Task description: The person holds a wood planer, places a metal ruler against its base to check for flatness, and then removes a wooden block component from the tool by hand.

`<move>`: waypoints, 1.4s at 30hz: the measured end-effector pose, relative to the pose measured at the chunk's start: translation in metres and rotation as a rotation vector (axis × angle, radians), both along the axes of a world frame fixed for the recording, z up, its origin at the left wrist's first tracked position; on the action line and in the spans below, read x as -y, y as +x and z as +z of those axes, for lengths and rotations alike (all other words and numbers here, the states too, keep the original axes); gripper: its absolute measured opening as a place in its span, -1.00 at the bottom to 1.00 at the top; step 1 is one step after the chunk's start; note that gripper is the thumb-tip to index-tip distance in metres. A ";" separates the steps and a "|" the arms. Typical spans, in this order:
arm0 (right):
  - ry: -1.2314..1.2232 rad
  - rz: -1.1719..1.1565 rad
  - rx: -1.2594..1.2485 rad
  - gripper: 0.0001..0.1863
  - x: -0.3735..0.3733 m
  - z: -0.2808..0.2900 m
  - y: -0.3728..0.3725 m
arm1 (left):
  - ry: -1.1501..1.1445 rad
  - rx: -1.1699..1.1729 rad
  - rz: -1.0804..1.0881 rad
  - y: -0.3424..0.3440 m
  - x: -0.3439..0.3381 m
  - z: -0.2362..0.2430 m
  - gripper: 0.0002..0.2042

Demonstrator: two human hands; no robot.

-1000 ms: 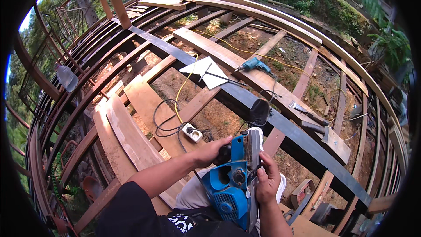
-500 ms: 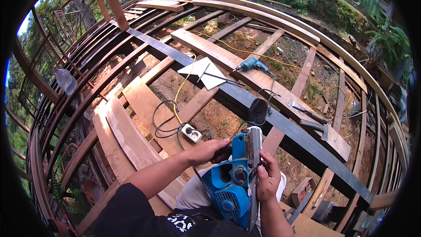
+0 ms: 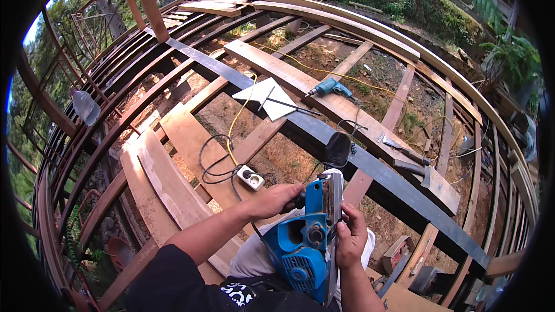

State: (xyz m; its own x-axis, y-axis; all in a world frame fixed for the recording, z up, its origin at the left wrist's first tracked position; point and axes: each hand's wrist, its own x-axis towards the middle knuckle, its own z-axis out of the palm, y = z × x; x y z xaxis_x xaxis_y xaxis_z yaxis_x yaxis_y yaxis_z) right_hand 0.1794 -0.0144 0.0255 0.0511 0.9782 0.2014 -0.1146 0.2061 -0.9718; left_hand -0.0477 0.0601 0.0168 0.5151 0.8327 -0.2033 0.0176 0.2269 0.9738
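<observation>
We hold a blue planer [image 3: 306, 245] in both hands, in our lap, turned on edge so that its metal sole [image 3: 334, 219] faces right. The left hand [image 3: 276, 199] is closed around the front knob at the tool's far end. The right hand [image 3: 351, 236] lies against the sole, fingers curled over its edge, thumb on the near side; how tightly it grips we cannot tell.

The planer's long axis runs from our body away toward the framework, nearly vertical in the view. The left hand takes the far end; the right hand sits at mid-length and is the nearer one to the sole.

A black cord leaves the tool to the left and leads to a white socket block [image 3: 250, 177] on a plank [image 3: 191, 138] just beyond the left hand. A yellow cable [image 3: 234, 121] runs on from there. Past the planer lies a dark steel beam [image 3: 370, 164]. Further out on a board rest a teal drill [image 3: 330, 87] and a white square [image 3: 267, 97]. Right of the beam lie hand tools [image 3: 404, 153]
</observation>
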 end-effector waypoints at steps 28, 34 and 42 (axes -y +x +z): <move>0.053 -0.001 0.018 -0.59 -0.002 0.001 0.001 | -0.428 0.212 0.066 0.009 0.000 0.015 -0.53; 0.042 0.038 0.015 -0.57 -0.001 -0.005 0.003 | 0.546 -0.156 0.075 0.000 0.006 0.013 -0.55; 0.033 0.065 0.079 -0.60 -0.003 0.002 0.001 | -0.389 0.057 0.005 0.004 -0.009 0.018 -0.57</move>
State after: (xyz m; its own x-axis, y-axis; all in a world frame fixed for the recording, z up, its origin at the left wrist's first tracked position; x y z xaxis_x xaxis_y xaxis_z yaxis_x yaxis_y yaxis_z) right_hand 0.1807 -0.0117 0.0273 -0.0299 0.9718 0.2340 -0.0525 0.2323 -0.9712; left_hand -0.0441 0.0687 0.0345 0.5311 0.7016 -0.4751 -0.0359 0.5789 0.8146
